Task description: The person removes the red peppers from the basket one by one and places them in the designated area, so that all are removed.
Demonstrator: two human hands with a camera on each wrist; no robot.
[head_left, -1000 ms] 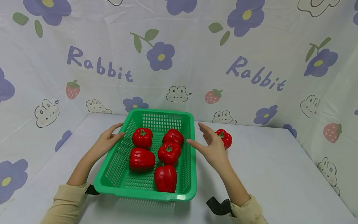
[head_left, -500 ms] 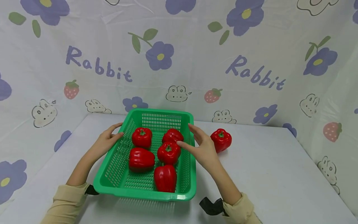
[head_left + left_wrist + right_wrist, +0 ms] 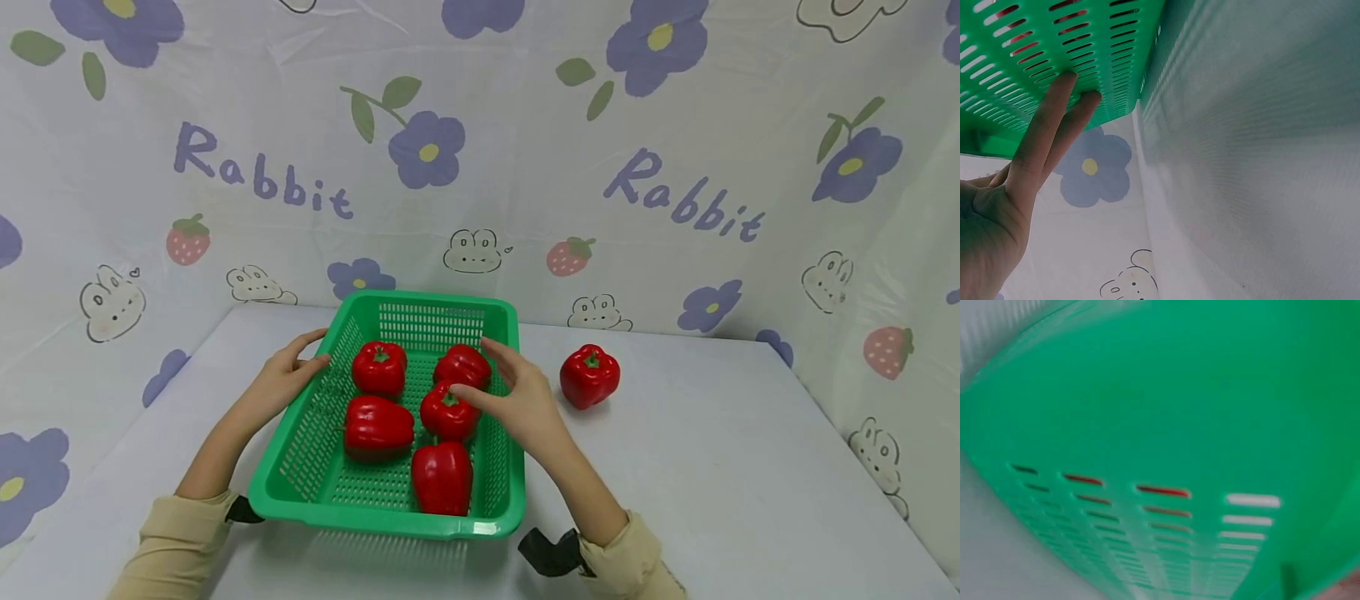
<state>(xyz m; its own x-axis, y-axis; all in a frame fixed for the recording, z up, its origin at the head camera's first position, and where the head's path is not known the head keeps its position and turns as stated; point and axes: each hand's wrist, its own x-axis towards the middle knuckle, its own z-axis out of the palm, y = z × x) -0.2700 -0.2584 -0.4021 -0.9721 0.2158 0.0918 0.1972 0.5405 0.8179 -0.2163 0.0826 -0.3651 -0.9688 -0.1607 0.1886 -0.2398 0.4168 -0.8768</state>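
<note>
A green plastic basket [image 3: 386, 523] holds several red bell peppers, one of them lying on its side [image 3: 378, 427]. At its left rim is my left hand [image 3: 281, 381], thumb over the edge; the left wrist view shows two straight fingers [image 3: 1047, 128] against the slotted outer wall. My right hand [image 3: 527, 406] reaches over the right rim, thumb and fingers spread apart with nothing held. Its thumb overlaps the upright middle pepper [image 3: 448, 421], and its fingertips are near the back right pepper [image 3: 459, 367]. In the right wrist view, the basket wall [image 3: 1166, 412] hides nearly all of the hand.
Another red bell pepper [image 3: 590, 377] sits on the white table [image 3: 720, 467], right of the basket. A printed cloth [image 3: 517, 150] with flowers and rabbits hangs behind and along the sides.
My right hand has moved left, from outside the basket's right rim to over the peppers, uncovering the pepper on the table. The left hand has stayed at the rim.
</note>
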